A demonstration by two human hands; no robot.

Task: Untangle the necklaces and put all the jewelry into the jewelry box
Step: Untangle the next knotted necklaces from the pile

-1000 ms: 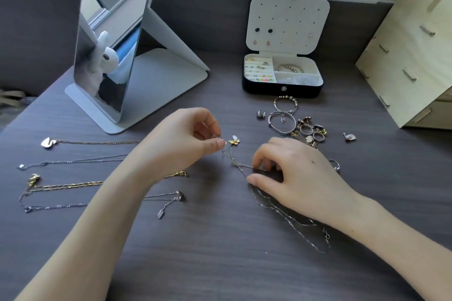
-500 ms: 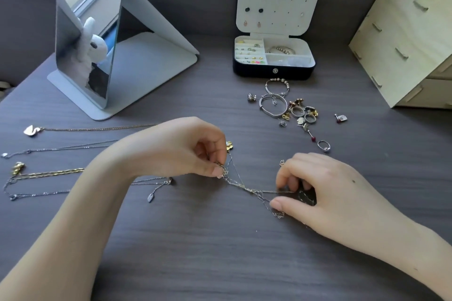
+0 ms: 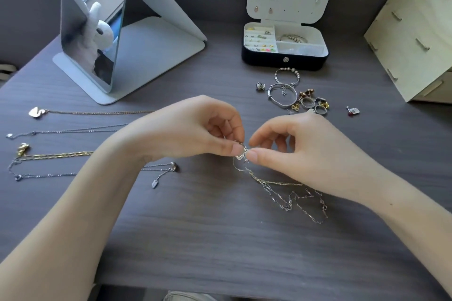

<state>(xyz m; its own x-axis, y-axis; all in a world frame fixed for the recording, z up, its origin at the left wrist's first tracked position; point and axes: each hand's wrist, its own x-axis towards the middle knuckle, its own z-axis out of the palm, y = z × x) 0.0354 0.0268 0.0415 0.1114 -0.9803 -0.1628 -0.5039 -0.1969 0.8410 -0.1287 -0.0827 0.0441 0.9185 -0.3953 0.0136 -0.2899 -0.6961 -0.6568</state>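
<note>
A tangle of thin silver and gold necklaces (image 3: pixel 291 200) lies at the centre of a dark wood-grain surface (image 3: pixel 220 252), with one end lifted slightly off it. Both hands meet at that raised end. The left hand (image 3: pixel 195 129) pinches a small silver loop or pendant between thumb and forefinger. The right hand (image 3: pixel 305 151) pinches the chain right beside it, its other fingers curled clear. This close fingertip grip looks meant to pick a knot apart while the slack chain rests below the right wrist.

To the left, several straightened necklaces (image 3: pixel 73 130) lie in separate lines, probably so they cannot snag again. Behind the hands, rings and bracelets (image 3: pixel 291 95) sit heaped just in front of the open jewelry box (image 3: pixel 264 60). A tilted mirror (image 3: pixel 97 39) stands at far left.
</note>
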